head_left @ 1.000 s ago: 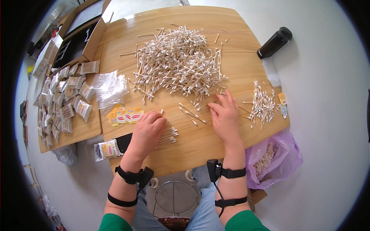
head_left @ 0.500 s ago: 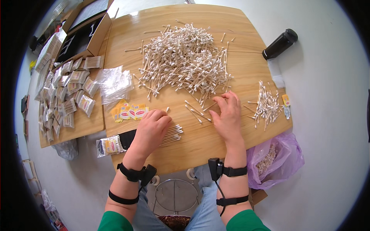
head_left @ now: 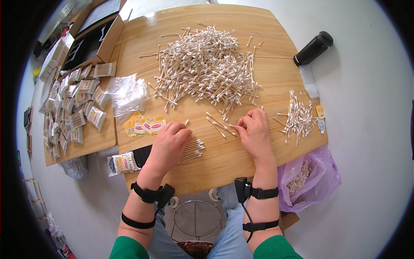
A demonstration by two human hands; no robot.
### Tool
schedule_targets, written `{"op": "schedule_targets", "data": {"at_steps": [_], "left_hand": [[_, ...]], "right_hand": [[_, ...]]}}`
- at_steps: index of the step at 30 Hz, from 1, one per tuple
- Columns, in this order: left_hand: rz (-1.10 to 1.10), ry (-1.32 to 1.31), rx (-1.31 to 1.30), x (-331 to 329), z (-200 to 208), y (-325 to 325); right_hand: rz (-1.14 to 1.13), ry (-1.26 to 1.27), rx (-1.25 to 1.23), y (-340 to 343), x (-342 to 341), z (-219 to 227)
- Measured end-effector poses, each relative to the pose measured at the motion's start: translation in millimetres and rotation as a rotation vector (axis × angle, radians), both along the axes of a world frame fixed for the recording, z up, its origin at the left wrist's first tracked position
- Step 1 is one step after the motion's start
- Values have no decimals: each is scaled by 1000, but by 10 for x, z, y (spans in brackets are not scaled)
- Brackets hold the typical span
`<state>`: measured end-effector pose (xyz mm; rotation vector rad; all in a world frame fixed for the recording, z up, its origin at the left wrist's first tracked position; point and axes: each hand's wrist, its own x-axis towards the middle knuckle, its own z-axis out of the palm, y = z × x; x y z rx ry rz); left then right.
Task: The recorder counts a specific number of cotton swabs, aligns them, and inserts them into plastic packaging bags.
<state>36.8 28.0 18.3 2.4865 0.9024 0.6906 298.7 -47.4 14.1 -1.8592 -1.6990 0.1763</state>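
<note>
My left hand (head_left: 170,140) is closed, fingers bent down, with one cotton swab's white tip (head_left: 186,122) poking out at its fingertips. Beside and partly under that hand lies a row of parallel cotton swabs (head_left: 192,152) with their tips to the right. A black flat strip (head_left: 141,156) and a clear bag of swabs with a label (head_left: 124,163) lie left of the wrist. My right hand (head_left: 253,131) pinches a cotton swab (head_left: 233,126), mostly hidden by the fingers. Several loose swabs (head_left: 219,125) rest just left of it. Beyond is a large swab heap (head_left: 207,64).
Yellow-and-white label cards (head_left: 144,125) and clear empty bags (head_left: 129,93) lie at the left. Filled packets (head_left: 77,97) pile beside an open cardboard box (head_left: 110,41). At right are a smaller swab pile (head_left: 298,118), a black bottle (head_left: 314,48) and a purple bag (head_left: 325,172).
My right hand's fingers have drawn together from a spread pose, closing on a cotton swab near the loose ones. My left hand stays almost still.
</note>
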Motion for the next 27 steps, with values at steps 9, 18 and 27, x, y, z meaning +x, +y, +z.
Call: {"op": "schedule_targets", "data": {"at_steps": [9,18,27], "left_hand": [[153,10,-57,2,-28,-19],[184,25,-57,30,-70,-22],[168,20,-65,-7,-70,-10]], "right_hand": [[-424,-219,123,-187,353,61],[-171,-168,27,66,-105,-2],[-120,-77,-24,46,-26,29]]}}
